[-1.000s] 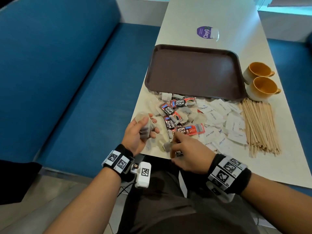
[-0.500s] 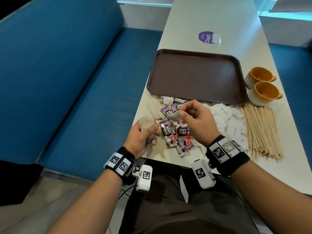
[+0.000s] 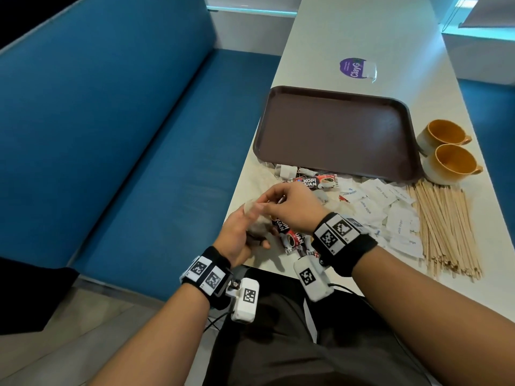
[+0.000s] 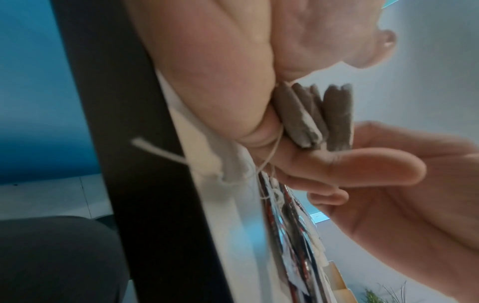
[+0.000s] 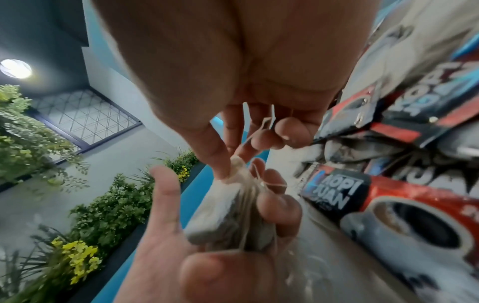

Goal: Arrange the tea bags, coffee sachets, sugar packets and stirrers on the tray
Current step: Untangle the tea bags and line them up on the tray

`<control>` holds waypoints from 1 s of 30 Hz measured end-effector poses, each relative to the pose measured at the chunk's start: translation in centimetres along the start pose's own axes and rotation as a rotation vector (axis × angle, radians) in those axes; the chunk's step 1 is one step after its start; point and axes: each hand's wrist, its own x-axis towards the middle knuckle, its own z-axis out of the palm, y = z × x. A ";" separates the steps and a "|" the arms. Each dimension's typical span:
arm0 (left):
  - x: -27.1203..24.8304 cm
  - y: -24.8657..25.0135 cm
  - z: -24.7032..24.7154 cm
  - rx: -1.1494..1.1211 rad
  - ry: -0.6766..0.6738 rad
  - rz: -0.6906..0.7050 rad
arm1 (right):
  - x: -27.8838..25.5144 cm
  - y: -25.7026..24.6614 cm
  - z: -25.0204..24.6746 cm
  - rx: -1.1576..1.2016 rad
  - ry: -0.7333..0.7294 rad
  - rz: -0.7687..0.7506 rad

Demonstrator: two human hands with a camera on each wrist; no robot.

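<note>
**Tea bags bunched in the left hand, tray bare**

The left hand (image 3: 237, 240) curls its fingers around a small stack of tea bags (image 4: 314, 116), held just off the near edge of the table (image 3: 362, 32), on the near side of the tray (image 3: 334, 135). In the head view the stack is mostly hidden behind the two hands; only the wrist views show its grey edges and trailing strings.

The right hand (image 3: 292, 207) meets the left above the stack, its thumb and fingertip pinching the top of one tea bag in that bundle (image 5: 233, 172). How many bags are in the bundle is hard to make out.

Near the tray's front rim lies a mixed heap: red and black coffee sachets (image 3: 315, 181), partly covered by the right wrist, and loose tea bags too blurred to count. White sugar packets (image 3: 390, 213) spread toward the tray's near right corner, with the wooden stirrers (image 3: 443, 227) beyond them. Two orange cups (image 3: 448, 149) touch the tray's right rim. A purple sticker (image 3: 354, 68) lies on the table past the tray's far rim, its print only partly readable.
</note>
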 end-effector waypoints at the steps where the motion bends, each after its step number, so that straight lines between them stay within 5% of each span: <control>1: 0.0 -0.1 -0.2 -0.004 0.033 -0.002 | 0.2 0.0 -0.1 -0.023 -0.001 -0.012; 8: -0.1 0.0 0.0 -0.177 0.218 0.080 | 3.7 -0.7 -4.0 -0.175 0.188 0.013; 13: 0.0 -0.1 0.1 -0.190 0.265 0.139 | 6.2 -1.3 -3.7 -0.541 0.029 0.015; 19: 0.1 0.1 0.1 -0.173 0.257 0.126 | 7.2 0.0 -1.2 -0.706 -0.003 0.080; 30: 0.1 0.3 0.1 -0.124 0.222 0.113 | 5.1 0.5 -3.5 -0.290 0.080 0.036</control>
